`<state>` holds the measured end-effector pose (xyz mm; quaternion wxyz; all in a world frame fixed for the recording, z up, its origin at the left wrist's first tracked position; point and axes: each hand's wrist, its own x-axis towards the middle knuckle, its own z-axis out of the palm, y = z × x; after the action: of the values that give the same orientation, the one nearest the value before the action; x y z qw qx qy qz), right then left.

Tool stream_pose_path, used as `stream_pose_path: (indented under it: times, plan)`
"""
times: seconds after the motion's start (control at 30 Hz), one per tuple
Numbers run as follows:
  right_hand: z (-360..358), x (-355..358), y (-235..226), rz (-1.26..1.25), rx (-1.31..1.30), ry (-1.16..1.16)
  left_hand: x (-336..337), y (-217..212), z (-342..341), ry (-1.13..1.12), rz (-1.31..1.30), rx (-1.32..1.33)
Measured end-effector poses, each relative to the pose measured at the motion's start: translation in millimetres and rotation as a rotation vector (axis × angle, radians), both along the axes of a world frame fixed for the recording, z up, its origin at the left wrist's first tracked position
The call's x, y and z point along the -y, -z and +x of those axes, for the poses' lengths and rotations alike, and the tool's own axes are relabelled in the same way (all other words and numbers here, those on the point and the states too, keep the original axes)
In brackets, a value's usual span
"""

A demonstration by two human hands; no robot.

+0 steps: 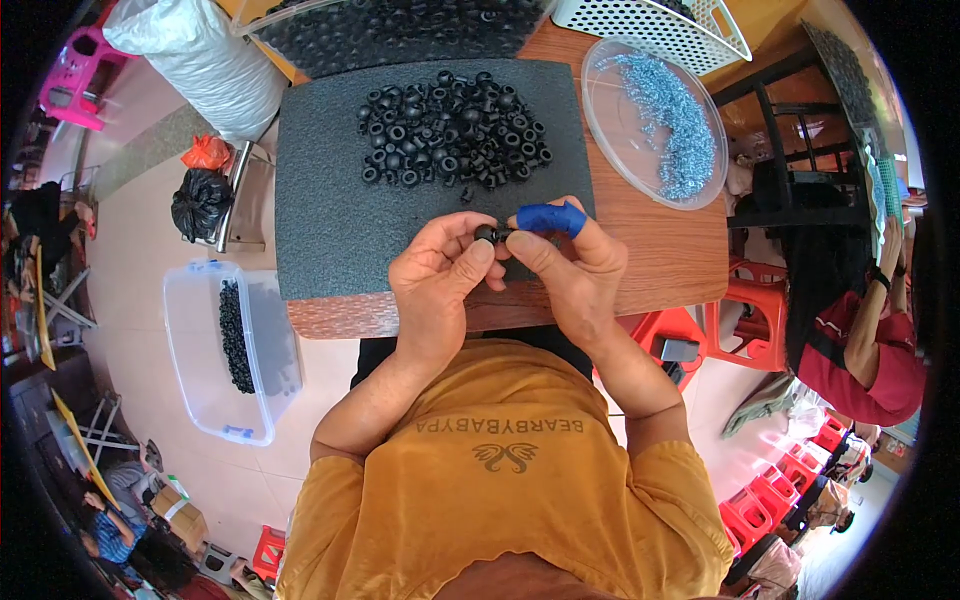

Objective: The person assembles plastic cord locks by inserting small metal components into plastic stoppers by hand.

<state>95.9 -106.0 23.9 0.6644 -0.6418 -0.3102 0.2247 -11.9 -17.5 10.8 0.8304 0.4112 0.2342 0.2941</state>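
Note:
Both my hands meet over the near edge of a dark grey mat [320, 220]. Between thumb and fingers my left hand [440, 270] pinches a small round black part [487, 234]. My right hand [570, 260], its index finger wrapped in blue tape [551, 218], pinches the short dark stem end of the same part. Whether that end is a separate piece I cannot tell. Beyond my hands lies a pile of small black ring-ended parts [440, 130] on the mat. A round clear tray [640, 170] of small silvery-blue pieces [685, 140] sits to the right.
A clear bin [400, 40] of black parts stands behind the mat, beside a white perforated basket [655, 30]. On the floor at left is a clear plastic box [205, 350] with black parts. Red stools [750, 320] stand at right, near a person in red [865, 355].

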Motion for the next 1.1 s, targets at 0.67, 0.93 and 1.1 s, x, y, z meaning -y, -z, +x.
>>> stream_pose_path:
  times: [0.67,0.93,1.1]
  plan:
    - [-0.4,-2.0,9.6,-0.02,0.249,-0.006,2.3,5.5,-1.9,0.005,0.061,-0.039]
    - [-3.1,-7.2,5.6,-0.069,0.345,0.079,2.3,8.4,-0.4,-0.022,0.068,-0.046]
    - [-4.7,-7.8,4.7,-0.069,0.393,0.08,0.5,9.7,-1.5,-0.001,0.086,-0.041]
